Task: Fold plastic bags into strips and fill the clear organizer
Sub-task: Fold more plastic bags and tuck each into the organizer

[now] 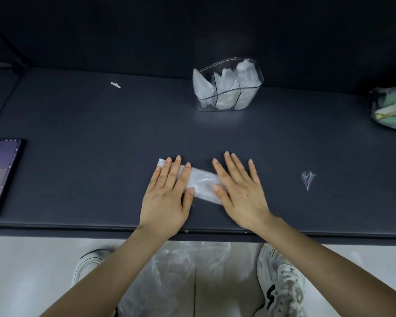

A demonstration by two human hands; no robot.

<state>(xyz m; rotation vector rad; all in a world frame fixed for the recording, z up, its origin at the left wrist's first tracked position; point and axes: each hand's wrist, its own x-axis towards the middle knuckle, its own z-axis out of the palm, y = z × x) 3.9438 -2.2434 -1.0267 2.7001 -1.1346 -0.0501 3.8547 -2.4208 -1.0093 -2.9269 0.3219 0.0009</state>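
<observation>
left hand [167, 195] and right hand [240, 188] flat, fingers straight, pressing folded bag [202, 183] on table [101, 179]; organizer [229, 85] behind.

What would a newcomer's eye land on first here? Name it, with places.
First, the two flat hands near the front edge of the table: the left hand and right hand press a folded plastic strip. Behind them, right of centre, stands the clear organizer, its three compartments holding white folded bags. A small plastic scrap lies apart, right of the hands.
</observation>
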